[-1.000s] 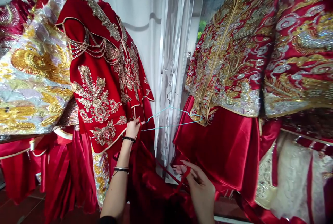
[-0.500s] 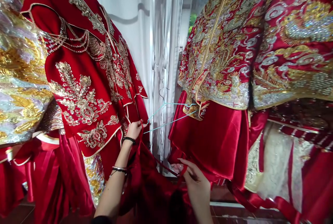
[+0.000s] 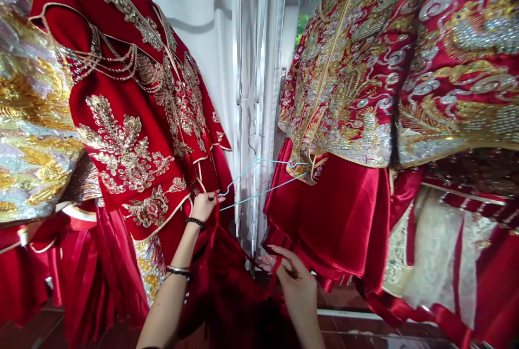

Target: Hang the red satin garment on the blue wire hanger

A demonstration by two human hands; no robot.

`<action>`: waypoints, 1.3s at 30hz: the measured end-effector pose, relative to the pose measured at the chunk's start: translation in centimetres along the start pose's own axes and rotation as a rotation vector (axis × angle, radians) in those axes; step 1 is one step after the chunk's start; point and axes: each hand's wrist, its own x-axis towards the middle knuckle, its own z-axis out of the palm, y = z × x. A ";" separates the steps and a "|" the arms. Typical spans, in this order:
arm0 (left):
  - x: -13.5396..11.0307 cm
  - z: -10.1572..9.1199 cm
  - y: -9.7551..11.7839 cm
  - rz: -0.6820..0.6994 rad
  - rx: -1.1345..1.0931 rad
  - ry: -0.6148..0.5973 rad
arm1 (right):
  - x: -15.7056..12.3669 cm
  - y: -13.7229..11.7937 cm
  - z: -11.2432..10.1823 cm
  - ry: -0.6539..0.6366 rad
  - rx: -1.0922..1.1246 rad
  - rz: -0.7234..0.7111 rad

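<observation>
A dark red garment (image 3: 231,278) with thin straps hangs between my two hands. My left hand (image 3: 204,205) is closed, pinching one strap at the left end of a light blue wire hanger (image 3: 259,197). The hanger's hook points up in front of the white curtain, and its right end lies against an embroidered jacket. Lower and to the right, my right hand (image 3: 294,278) has its fingers curled around a red strap loop (image 3: 277,265) of the same garment, apart from the hanger. Dark shadow hides the garment's lower part.
At left hangs a red jacket (image 3: 133,116) with silver beading, beside a gold sequined garment (image 3: 32,122). Gold-embroidered red jackets (image 3: 344,78) over red satin skirts (image 3: 332,213) hang at right. Behind are a white curtain (image 3: 203,24) and metal poles (image 3: 259,40); below is a tiled floor (image 3: 357,333).
My left hand has shifted slightly left and down with the strap at the hanger's end. My right hand has moved a little left, still holding its strap.
</observation>
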 end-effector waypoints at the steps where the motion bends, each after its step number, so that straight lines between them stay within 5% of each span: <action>1: 0.2 -0.1 0.4 0.016 -0.005 0.003 | 0.0 -0.2 0.0 0.006 0.001 0.008; 12: 0.6 0.3 2.1 0.108 0.171 -0.208 | 0.0 0.0 -0.4 0.076 -0.003 0.012; 15: 0.5 0.3 2.8 0.137 0.368 -0.278 | 0.1 0.1 -0.8 0.072 -0.037 -0.001; 19: 0.7 0.0 4.7 0.116 0.722 -0.251 | 0.6 0.2 -1.9 0.024 -0.068 0.004; 22: 0.5 0.1 6.5 0.140 0.791 -0.254 | 0.7 0.2 -2.3 0.031 -0.076 -0.007; 24: 0.2 0.6 7.7 0.210 0.811 -0.139 | 0.7 0.2 -2.2 0.047 -0.068 -0.010; 28: 0.0 3.3 10.8 0.553 0.847 0.181 | 0.3 0.0 -1.7 0.113 -0.048 -0.030; 33: 2.7 8.7 14.7 0.977 0.854 0.126 | 0.0 0.1 -1.4 0.114 -0.074 -0.056; 39: 6.5 13.1 15.7 0.923 0.916 0.065 | 0.1 0.7 -2.4 -0.004 -0.067 -0.017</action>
